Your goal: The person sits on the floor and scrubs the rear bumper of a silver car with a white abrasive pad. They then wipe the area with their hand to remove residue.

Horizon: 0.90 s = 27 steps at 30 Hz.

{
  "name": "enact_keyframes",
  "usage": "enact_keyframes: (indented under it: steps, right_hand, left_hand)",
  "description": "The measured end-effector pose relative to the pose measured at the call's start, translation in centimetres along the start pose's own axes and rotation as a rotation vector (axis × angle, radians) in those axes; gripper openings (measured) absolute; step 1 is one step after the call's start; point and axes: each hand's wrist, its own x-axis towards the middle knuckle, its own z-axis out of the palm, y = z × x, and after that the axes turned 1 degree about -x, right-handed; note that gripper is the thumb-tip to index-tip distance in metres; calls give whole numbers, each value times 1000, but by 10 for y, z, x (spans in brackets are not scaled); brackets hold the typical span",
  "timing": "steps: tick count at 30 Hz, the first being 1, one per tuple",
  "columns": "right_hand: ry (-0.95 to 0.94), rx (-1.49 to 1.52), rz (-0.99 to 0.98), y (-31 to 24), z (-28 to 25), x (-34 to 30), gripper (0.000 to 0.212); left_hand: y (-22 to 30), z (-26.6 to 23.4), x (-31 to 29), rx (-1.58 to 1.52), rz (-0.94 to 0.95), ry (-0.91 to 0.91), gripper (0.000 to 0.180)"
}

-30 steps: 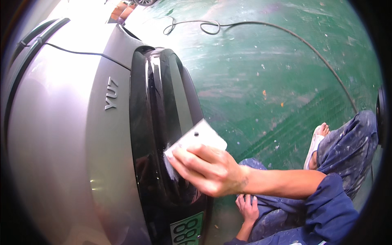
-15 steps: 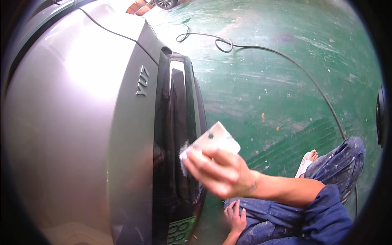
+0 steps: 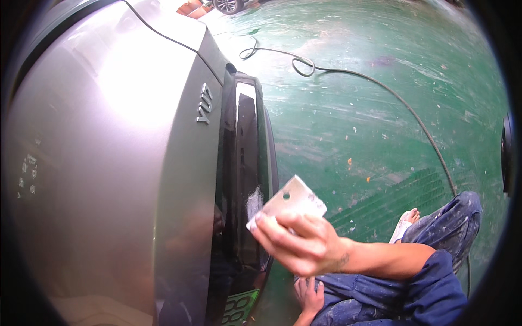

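Observation:
My right hand [image 3: 296,242] is closed around a putty scraper [image 3: 293,198], a flat pale plate with a small round hole. The scraper's lower left corner is next to a rough whitish patch [image 3: 254,202] on the glossy dark trim [image 3: 248,163] of a silver-grey car [image 3: 109,179]. Whether it touches the trim I cannot tell. Lower down, my left hand [image 3: 310,296] lies on my blue trouser leg with its fingers stretched out and holds nothing.
A dark hose [image 3: 399,100] loops across the green floor [image 3: 353,125]. The car's green number plate [image 3: 239,307] is below the trim. My foot in a white sandal [image 3: 402,225] is on the right. Another car's wheel [image 3: 228,4] shows at the far edge.
The scraper has moved slightly right and down in the picture, and more of the whitish patch shows beside it. The view has shifted a little; my left hand still lies on my leg.

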Motion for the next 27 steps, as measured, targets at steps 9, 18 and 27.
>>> enact_keyframes:
  steps: [9, 18, 27]
  right_hand:
    - [-63, -33, -3, 14, -5, 8, 52]
    - [-93, 6, -20, 30, -6, 18, 56]
    - [-125, -58, -26, 35, -4, 18, 58]
  left_hand:
    - [5, 1, 5, -2, 10, 21, 52]
    - [9, 3, 6, 3, 22, 41, 52]
    - [10, 4, 5, 3, -5, 25, 52]
